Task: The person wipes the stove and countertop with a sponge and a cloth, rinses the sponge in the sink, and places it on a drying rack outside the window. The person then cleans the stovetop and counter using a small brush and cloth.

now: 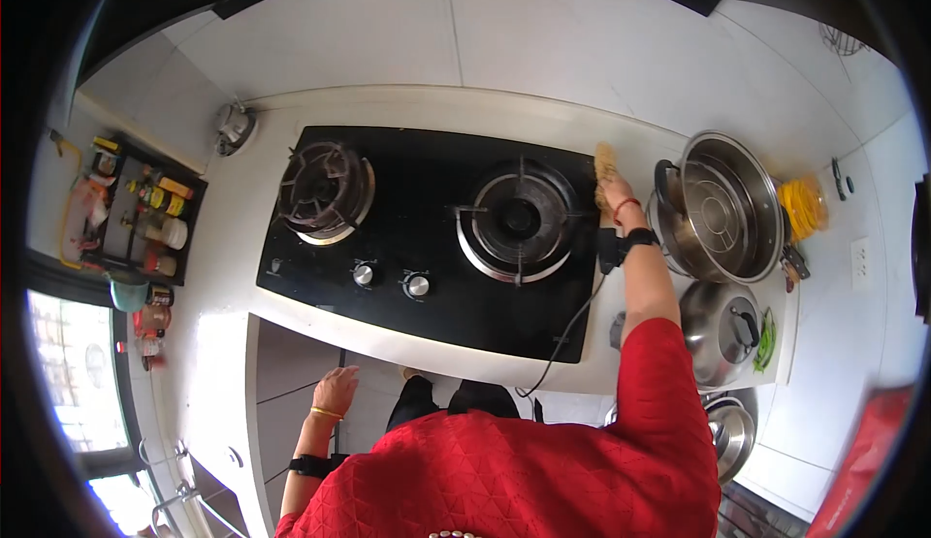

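Kitchen, gas hob point(433, 237), apparently spice rack point(150, 210)

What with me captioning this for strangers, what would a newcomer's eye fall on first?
Probably the bright red top filling the bottom centre, set against the glossy black cooktop across the middle. Next, the right hand holding a tan pad or cloth at the cooktop's right edge, and further right, the large open steel pot.

A tan, rough-textured cloth point(605, 163) is stretching lengthwise along the right edge of the cooktop point(417, 220), right of the frame's upper center. The glossy black, two-burner cooktop is lying flat across the middle of the frame.
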Tool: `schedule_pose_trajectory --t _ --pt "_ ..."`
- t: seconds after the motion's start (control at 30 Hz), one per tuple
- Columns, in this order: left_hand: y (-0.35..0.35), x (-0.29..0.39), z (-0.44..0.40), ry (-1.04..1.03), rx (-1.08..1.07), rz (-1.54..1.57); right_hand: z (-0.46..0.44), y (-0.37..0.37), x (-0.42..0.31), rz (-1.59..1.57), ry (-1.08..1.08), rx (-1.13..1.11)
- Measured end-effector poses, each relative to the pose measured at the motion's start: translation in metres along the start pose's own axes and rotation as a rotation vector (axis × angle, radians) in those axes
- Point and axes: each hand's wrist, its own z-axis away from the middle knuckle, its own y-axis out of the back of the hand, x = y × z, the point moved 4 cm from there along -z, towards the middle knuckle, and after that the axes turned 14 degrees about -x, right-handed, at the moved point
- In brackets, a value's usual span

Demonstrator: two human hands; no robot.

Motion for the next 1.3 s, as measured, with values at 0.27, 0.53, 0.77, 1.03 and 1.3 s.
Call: schedule_pose_trajectory --t 0.27,0.53,0.77,1.03,1.3 --pt "-0.023 -0.035 0.031 0.166 -0.045 0.045 0.098 -0.015 0.028 0.039 -0.065 -0.214" --pt "0.003 0.007 -0.002 -0.075 -0.009 -0.084 0.026 -0.012 0.002 -0.429 -0.099 -0.146" --pt "0.066 0.066 -0.053 -0.305 0.013 0.27 0.159 0.028 -0.06 -1.767 0.192 -0.348" --pt "0.069 0.202 -0.122 -0.563 -0.52 1.237 0.247 -0.028 -0.153 -2.007 0.285 -0.628" --pt "0.123 0.194 -0.136 -0.594 -0.092 1.322 0.279 -0.058 -0.154 -1.231 0.286 -0.264"
